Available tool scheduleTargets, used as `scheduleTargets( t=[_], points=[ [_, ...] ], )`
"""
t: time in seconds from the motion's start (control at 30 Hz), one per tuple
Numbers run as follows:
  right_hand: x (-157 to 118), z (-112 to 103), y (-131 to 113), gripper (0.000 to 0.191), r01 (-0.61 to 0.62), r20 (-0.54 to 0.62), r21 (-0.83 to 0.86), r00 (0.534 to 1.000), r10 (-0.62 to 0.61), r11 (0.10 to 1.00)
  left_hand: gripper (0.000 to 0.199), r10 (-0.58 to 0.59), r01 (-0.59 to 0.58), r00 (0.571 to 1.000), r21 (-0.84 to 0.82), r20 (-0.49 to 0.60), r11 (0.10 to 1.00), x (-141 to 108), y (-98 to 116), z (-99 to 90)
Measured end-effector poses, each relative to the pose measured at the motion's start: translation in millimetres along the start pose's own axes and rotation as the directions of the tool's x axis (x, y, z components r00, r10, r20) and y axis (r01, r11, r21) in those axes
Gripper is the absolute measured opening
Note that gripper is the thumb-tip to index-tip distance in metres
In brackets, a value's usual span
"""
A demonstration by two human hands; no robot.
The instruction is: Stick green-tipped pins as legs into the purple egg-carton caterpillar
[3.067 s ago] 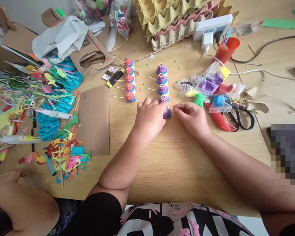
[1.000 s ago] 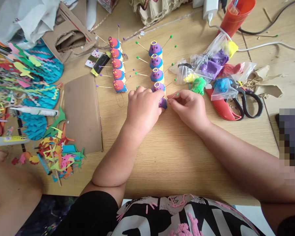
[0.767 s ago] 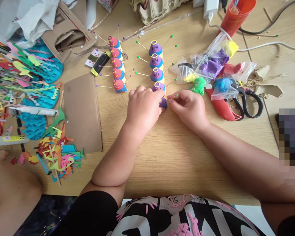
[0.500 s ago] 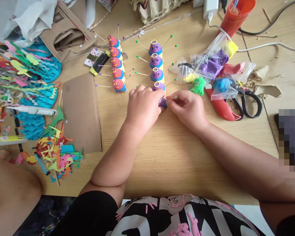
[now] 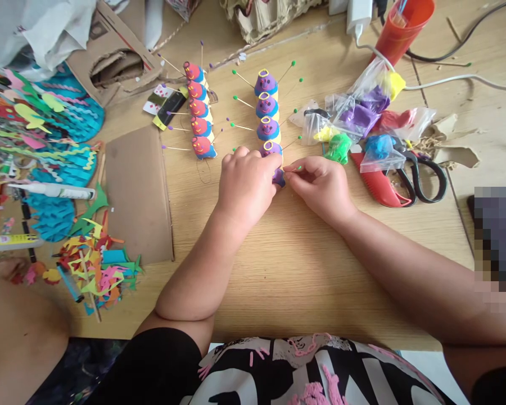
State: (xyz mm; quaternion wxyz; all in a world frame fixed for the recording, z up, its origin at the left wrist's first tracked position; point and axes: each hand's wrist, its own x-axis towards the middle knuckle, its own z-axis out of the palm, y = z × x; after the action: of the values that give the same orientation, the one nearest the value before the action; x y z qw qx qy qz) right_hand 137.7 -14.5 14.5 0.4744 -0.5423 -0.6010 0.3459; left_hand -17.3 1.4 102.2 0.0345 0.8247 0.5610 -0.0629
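A row of purple-and-blue clay-covered humps [image 5: 267, 105] with yellow rings on top stands in the middle of the table, apparently a clay caterpillar. Green-tipped toothpicks [image 5: 244, 102] stick out from both its sides. My left hand [image 5: 247, 183] is closed around its near end and covers part of the last humps. Against the right side of that end, my right hand [image 5: 320, 183] pinches a green-tipped toothpick [image 5: 296, 168]; the toothpick's inner end is hidden by the fingertips. Further left lies a similar red-and-blue row [image 5: 200, 109] with purple-tipped toothpicks.
Bagged clay [image 5: 365, 112] and red-and-black scissors [image 5: 388, 180] lie on the right, below an orange cup [image 5: 407, 31]. A flat cardboard piece [image 5: 139, 197] and paper scraps [image 5: 105, 264] are on the left. Another person's arm [image 5: 21, 320] rests at lower left.
The view has shifted very slightly. Both my hands keep nearly the same place and grip at the row's near end. The other person's arm at lower left has moved a little.
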Motion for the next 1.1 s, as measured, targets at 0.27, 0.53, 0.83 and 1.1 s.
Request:
scheduleTargets(
  t=[0.27,0.53,0.83,1.1],
  points=[
    [1.5,-0.9,-2.9,0.009,-0.044,0.000,0.057,0.999,0.044,0.997,0.023,-0.002,0.002,1.000,-0.008,-0.016,1.000,0.1,-0.5,1.5],
    [1.4,-1.1,-2.6,0.007,-0.067,-0.009,0.120,0.998,0.069,0.990,0.021,0.008,-0.007,1.000,0.004,-0.026,1.000,-1.7,0.1,0.7],
    [0.8,-2.6,-3.8,0.005,-0.072,-0.003,0.109,0.997,0.073,0.991,0.032,0.017,-0.018,1.000,0.012,0.021,1.000,-5.7,1.6,-3.7],
    [1.0,-2.4,-3.5,0.006,-0.076,0.001,0.106,0.997,0.076,0.992,0.027,0.028,-0.029,0.999,0.053,0.021,0.998,-6.6,2.7,-3.8]
  ],
)
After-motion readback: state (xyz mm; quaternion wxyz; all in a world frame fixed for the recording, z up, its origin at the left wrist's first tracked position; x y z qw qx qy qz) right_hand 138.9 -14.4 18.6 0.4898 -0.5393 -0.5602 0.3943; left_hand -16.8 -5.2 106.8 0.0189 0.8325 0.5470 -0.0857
